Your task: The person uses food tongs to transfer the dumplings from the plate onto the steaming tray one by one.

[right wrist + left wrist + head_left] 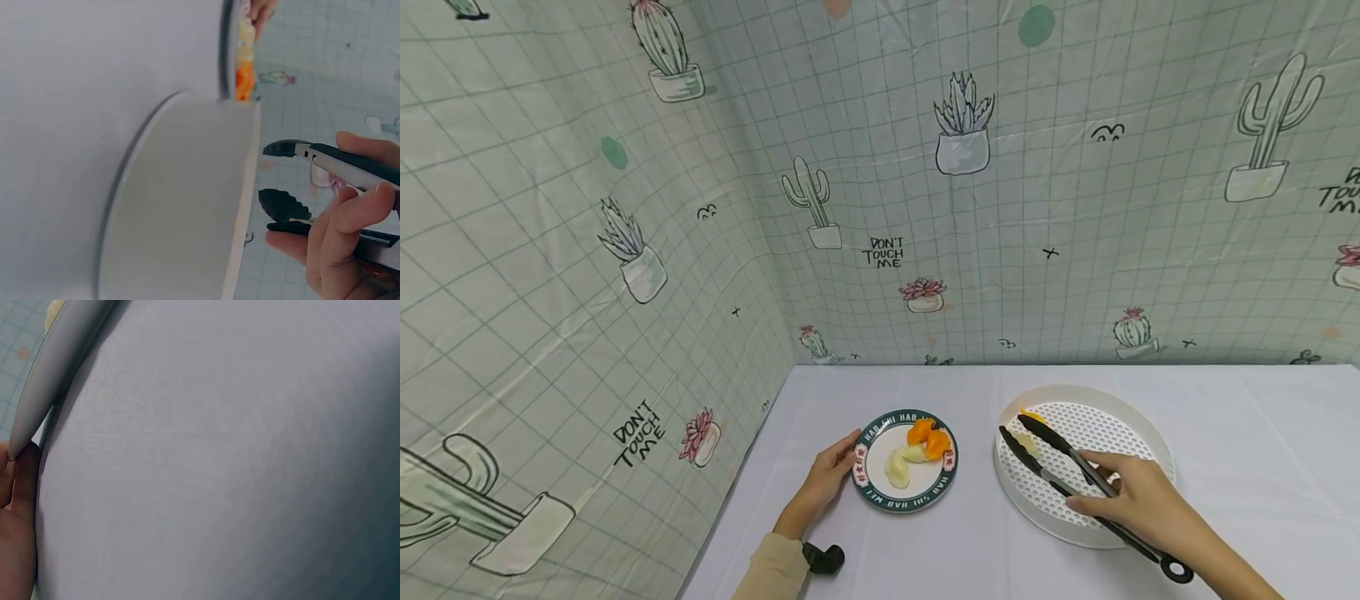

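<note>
In the head view my left hand (827,468) pinches the left rim of a small plate (868,493) with a green lettered border; the left wrist view shows fingertips (26,464) under that rim. Orange pieces (936,444) and pale yellow pieces (897,468) lie on the plate. My right hand (1138,493) grips a pair of black-tipped tongs (1060,485) by its arms. Its parted tips hover over the left side of a round white perforated tray (1138,429). Beside the tips are a pale piece (1027,445) and a yellow-orange piece (1032,414), partly covered by the tongs.
A white cloth covers the table (970,558), with plate and tray side by side and a gap between them. Behind and to the left hangs a cactus-print sheet (865,317). A black device (823,558) sits at my left wrist.
</note>
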Available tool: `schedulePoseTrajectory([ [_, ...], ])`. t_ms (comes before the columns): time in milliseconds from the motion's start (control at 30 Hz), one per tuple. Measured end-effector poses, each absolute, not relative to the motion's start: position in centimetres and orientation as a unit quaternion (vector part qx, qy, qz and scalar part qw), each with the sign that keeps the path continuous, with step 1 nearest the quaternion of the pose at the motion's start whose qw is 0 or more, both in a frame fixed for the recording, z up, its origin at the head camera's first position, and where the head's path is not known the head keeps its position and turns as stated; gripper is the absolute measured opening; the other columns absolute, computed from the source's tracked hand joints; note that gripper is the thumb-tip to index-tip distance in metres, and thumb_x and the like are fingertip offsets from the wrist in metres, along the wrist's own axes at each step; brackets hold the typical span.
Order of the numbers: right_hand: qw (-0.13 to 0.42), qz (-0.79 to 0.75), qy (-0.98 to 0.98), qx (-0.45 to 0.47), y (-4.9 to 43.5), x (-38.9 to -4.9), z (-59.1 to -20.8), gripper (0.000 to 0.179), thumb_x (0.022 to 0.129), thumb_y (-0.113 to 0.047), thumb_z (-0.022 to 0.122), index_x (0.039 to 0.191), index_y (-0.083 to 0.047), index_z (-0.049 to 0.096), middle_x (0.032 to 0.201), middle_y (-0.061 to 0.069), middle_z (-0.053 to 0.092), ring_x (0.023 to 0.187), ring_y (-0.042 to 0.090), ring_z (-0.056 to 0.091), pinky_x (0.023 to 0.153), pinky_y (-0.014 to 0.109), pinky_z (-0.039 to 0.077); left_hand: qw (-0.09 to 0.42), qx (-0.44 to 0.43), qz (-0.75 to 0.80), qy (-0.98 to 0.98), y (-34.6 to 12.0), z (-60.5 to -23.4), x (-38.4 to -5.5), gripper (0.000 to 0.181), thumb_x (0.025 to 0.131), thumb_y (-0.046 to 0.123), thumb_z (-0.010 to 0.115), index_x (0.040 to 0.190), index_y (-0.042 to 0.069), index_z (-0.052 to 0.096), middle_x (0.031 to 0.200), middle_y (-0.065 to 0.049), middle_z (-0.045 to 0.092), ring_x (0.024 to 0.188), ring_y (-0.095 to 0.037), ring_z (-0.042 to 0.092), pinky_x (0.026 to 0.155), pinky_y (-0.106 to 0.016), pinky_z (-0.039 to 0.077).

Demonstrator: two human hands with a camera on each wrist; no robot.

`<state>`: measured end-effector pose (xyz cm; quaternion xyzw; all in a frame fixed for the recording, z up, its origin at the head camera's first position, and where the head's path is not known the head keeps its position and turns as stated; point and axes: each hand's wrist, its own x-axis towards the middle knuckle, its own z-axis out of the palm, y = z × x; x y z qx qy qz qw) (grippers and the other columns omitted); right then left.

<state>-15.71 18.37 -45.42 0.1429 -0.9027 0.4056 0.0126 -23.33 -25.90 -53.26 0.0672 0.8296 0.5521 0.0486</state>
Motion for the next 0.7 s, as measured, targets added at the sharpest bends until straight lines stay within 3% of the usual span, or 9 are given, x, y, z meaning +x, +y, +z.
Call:
schedulePoseTrajectory([
  [200,-0.019,0.443,-0.885,0.140,16.3,-15.3,-44.3,0.070,0.078,-0.028,0.085,0.129,0.011,0.059,0.069,-0.003,0.060,0.061,0.006,0.056,0.045,0.024,0.046,0.049,0.069,0.557,0.826,-26.0,-53.3,-23.2,0.045,0.106,0.007,0.045,0.149,-0.006,0.039,0.155,-0.024,0.034,0.145,-0.041,0.025,0.118,-0.052,0.023],
  [467,-0.059,0.487,-0.857,0.160,12.4,-15.4,-44.2,0.072,0.075,-0.030,0.086,0.129,0.009,0.060,0.072,0.001,0.059,0.054,0.008,0.050,0.041,0.025,0.046,0.048,0.065,0.560,0.825,-25.9,-53.3,-23.2,0.045,0.106,0.007,0.045,0.148,-0.006,0.040,0.155,-0.023,0.035,0.146,-0.040,0.025,0.119,-0.050,0.022],
  [700,-0.096,0.504,-0.839,0.181,9.6,-15.7,-45.2,0.067,0.075,-0.027,0.086,0.125,0.011,0.062,0.086,0.007,0.066,0.062,0.016,0.054,0.045,0.027,0.050,0.046,0.070,0.550,0.831,-25.7,-53.0,-23.2,0.045,0.106,0.007,0.044,0.149,-0.006,0.039,0.155,-0.023,0.035,0.145,-0.040,0.025,0.118,-0.051,0.023],
])
